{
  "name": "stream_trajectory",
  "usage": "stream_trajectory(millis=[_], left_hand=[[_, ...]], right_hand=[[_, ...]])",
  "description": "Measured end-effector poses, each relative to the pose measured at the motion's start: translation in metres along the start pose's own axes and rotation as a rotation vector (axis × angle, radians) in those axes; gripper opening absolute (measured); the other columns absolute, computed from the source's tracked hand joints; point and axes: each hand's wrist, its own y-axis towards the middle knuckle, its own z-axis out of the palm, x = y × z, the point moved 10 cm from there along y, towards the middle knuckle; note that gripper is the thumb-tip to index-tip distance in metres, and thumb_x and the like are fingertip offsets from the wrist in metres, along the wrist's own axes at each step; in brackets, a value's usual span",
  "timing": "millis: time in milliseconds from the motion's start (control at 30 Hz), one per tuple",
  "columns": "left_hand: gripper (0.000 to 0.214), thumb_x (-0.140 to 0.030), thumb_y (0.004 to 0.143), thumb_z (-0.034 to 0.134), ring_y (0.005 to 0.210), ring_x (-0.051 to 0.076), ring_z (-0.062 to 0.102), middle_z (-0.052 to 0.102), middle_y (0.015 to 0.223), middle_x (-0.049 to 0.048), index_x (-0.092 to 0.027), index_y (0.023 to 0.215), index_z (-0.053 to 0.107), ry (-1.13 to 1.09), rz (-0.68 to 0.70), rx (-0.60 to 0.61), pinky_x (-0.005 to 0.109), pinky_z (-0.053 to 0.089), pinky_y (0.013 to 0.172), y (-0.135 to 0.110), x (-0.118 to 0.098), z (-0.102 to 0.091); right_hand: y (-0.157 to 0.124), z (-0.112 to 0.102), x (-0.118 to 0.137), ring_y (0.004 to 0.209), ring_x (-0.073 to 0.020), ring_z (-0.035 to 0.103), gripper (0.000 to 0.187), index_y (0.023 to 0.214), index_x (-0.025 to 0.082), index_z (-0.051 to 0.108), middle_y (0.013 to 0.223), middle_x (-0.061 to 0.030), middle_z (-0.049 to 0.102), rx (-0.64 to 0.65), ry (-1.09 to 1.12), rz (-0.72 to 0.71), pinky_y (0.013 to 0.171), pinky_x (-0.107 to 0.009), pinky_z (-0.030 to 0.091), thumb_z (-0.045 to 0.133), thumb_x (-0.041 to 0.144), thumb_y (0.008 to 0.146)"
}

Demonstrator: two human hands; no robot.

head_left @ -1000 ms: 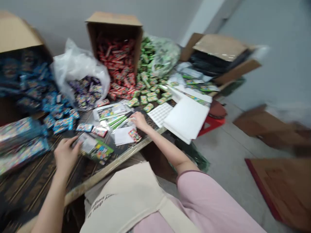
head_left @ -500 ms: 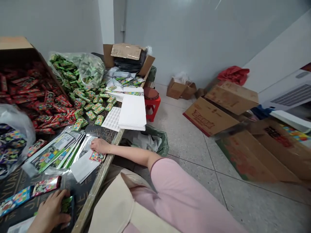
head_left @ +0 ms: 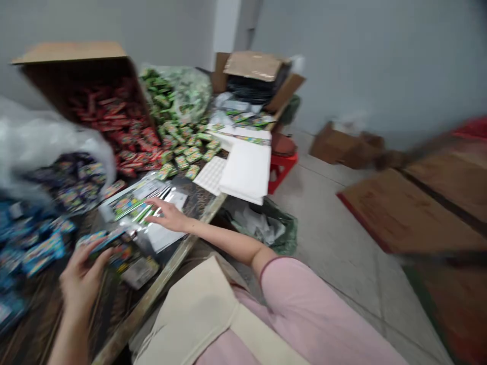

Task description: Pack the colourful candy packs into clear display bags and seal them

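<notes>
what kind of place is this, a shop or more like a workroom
Probably a packing workroom: an open carton spilling small red packets, flat printed packs on the table, and large cardboard boxes on the floor.

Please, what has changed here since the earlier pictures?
The right hand has moved left from beside the white sheets and is spread over the green-edged pouches. The red packet no longer shows on the sheets. The dark pouch at the left hand now has its pale label on the right, not the left. The white stack stayed put.
</notes>
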Motion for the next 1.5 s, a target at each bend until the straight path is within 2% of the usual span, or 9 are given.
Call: stream_trajectory(millis=[167,467,600,700,967,1167,1267,1400,1500], left_hand=[[0.037,-0.042,0.074,0.069,0.088,0.021,0.066,0.071,0.096,0.0066,-0.017,0.1,0.068,-0.374,-0.178,-0.152,0.033,0.053,0.081,0.004,-0.022,0.017],[0.021,-0.036,0.077,0.07,0.075,0.018,0.067,0.073,0.077,0.0068,-0.016,0.076,0.074,-0.506,-0.155,-0.153,0.029,0.053,0.072,-0.004,-0.023,-0.02],[0.024,-0.038,0.078,0.071,0.064,0.017,0.067,0.073,0.073,0.0058,-0.015,0.078,0.074,-0.502,-0.142,-0.098,0.028,0.054,0.062,-0.002,-0.023,-0.024],[0.02,-0.036,0.082,0.068,0.073,0.017,0.069,0.074,0.081,0.0075,-0.017,0.085,0.074,-0.361,0.051,-0.109,0.029,0.055,0.069,-0.006,-0.047,-0.033],[0.018,-0.027,0.091,0.055,0.075,0.014,0.067,0.072,0.086,0.0067,-0.02,0.088,0.071,-0.01,0.384,-0.18,0.023,0.052,0.065,-0.033,-0.087,-0.033],[0.018,-0.022,0.092,0.051,0.078,0.015,0.066,0.07,0.088,0.0081,-0.019,0.087,0.068,-0.011,0.31,-0.154,0.026,0.051,0.068,-0.032,-0.08,-0.029],[0.015,-0.019,0.09,0.054,0.078,0.016,0.068,0.071,0.087,0.0075,-0.018,0.084,0.068,-0.127,0.247,-0.196,0.027,0.053,0.07,-0.03,-0.072,-0.033],[0.009,-0.02,0.082,0.065,0.074,0.017,0.069,0.073,0.081,0.0062,-0.018,0.073,0.065,-0.225,0.154,-0.28,0.03,0.054,0.07,-0.029,-0.059,-0.039],[0.01,-0.02,0.079,0.066,0.074,0.018,0.069,0.074,0.08,0.0066,-0.018,0.07,0.063,-0.25,0.131,-0.296,0.031,0.053,0.069,-0.03,-0.055,-0.041]], right_hand=[[0.005,0.05,0.025,0.091,-0.0163,0.066,0.031,0.111,0.022,0.061,0.099,-0.0038,0.068,0.051,0.392,0.058,0.08,-0.029,0.051,0.064,0.036,0.084],[0.014,0.074,0.034,0.075,-0.0153,0.067,0.032,0.096,0.021,0.066,0.082,-0.0016,0.07,0.098,0.452,0.122,0.074,-0.031,0.054,0.075,0.037,0.07],[0.016,0.077,0.046,0.073,-0.0165,0.068,0.028,0.093,0.02,0.066,0.077,-0.0014,0.07,0.125,0.385,0.101,0.073,-0.032,0.055,0.075,0.037,0.072],[0.012,0.073,0.059,0.072,-0.0169,0.069,0.023,0.093,0.021,0.065,0.079,-0.0019,0.071,0.122,0.294,0.026,0.074,-0.033,0.056,0.072,0.034,0.076],[-0.024,0.07,0.098,0.093,-0.0215,0.069,0.017,0.099,0.025,0.068,0.095,-0.0075,0.074,0.204,-0.03,-0.478,0.083,-0.039,0.055,0.053,0.024,0.09],[0.014,0.049,0.096,0.096,-0.0218,0.063,0.011,0.088,0.024,0.066,0.095,-0.0064,0.068,0.104,0.009,-0.228,0.084,-0.038,0.05,0.062,0.034,0.086],[0.033,0.07,0.097,0.098,-0.0219,0.06,0.021,0.072,0.021,0.063,0.095,-0.0059,0.065,0.289,0.066,-0.124,0.081,-0.034,0.048,0.068,0.04,0.079],[0.027,0.118,0.091,0.072,-0.015,0.059,0.028,0.067,0.018,0.059,0.073,-0.0012,0.062,0.661,0.206,0.037,0.065,-0.027,0.044,0.068,0.042,0.077],[0.022,0.135,0.09,0.059,-0.0106,0.05,0.027,0.064,0.018,0.056,0.063,0.0026,0.055,0.747,0.233,0.078,0.058,-0.024,0.039,0.067,0.04,0.075]])
